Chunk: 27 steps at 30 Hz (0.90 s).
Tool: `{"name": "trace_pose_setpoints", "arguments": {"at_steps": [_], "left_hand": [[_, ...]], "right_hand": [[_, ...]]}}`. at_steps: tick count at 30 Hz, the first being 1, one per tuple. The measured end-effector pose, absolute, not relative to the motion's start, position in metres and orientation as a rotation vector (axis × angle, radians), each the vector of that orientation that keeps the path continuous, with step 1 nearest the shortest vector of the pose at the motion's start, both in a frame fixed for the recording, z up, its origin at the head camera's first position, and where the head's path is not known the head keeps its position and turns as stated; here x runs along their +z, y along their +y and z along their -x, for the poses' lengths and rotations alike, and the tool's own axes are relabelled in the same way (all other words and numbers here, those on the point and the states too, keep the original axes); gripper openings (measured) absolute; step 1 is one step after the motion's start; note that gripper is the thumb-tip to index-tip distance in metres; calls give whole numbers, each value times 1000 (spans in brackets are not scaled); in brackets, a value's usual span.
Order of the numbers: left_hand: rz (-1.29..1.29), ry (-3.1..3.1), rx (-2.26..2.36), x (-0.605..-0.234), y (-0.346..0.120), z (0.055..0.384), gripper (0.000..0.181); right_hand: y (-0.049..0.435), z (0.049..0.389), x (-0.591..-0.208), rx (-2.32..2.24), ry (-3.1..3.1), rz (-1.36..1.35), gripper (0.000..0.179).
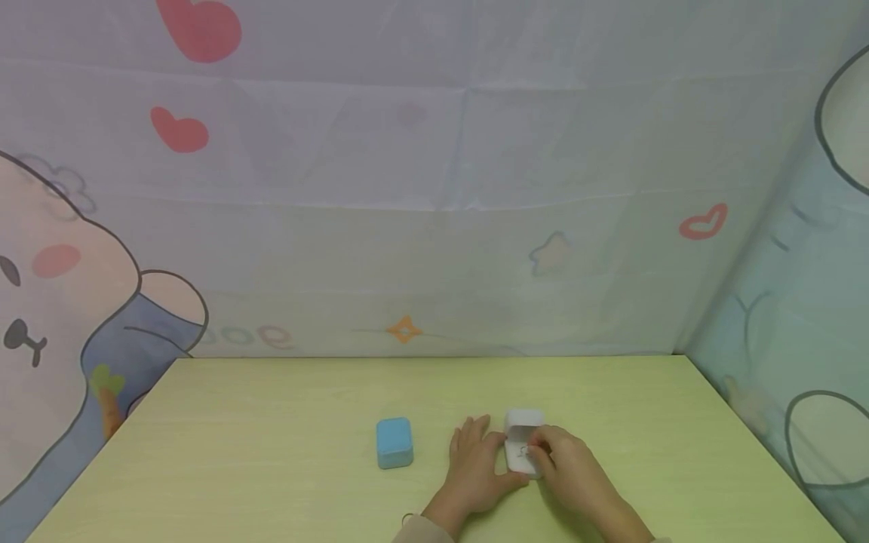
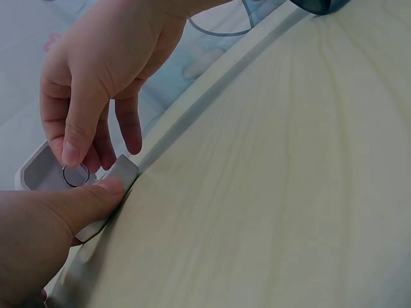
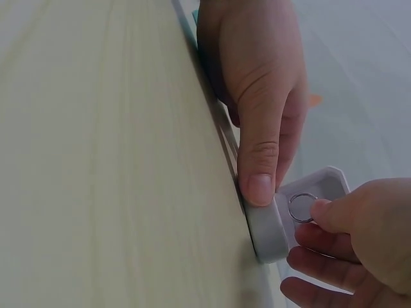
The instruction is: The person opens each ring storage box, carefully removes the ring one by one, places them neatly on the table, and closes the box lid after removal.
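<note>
A small white ring box (image 1: 524, 419) stands on the table with its lid raised. My left hand (image 1: 475, 467) grips it from the left, thumb on its front wall and index finger near the hinge side. Between thumb and index finger, my right hand (image 1: 570, 464) pinches a thin silver ring (image 3: 289, 205) upright at the open box. In the left wrist view, the ring's (image 2: 77, 186) lower edge overlaps the box's inside. The other right fingers reach past the box's side. Part of the box's base is hidden behind the hands.
To the left of my hands, a closed light-blue box (image 1: 394, 443) sits on the pale wooden table (image 1: 271, 437). A printed cloth (image 1: 407, 226) with hearts and cartoon animals hangs behind the table and at its sides. A dark object (image 2: 319, 5) shows at the left wrist view's top edge.
</note>
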<state>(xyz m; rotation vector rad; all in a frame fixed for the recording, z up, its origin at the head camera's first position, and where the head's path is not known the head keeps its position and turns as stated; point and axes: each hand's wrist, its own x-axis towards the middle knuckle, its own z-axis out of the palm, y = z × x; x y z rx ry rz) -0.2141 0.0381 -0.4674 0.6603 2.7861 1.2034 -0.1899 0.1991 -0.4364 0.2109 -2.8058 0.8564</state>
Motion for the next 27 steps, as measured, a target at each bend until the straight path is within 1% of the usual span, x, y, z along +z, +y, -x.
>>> {"name": "trace_pose_setpoints", "arguments": {"at_steps": [27], "left_hand": [[-665,2793,1208,-469,38,214,59]], "right_hand": [[206,192,-431,929,-2856,-222,11]]}}
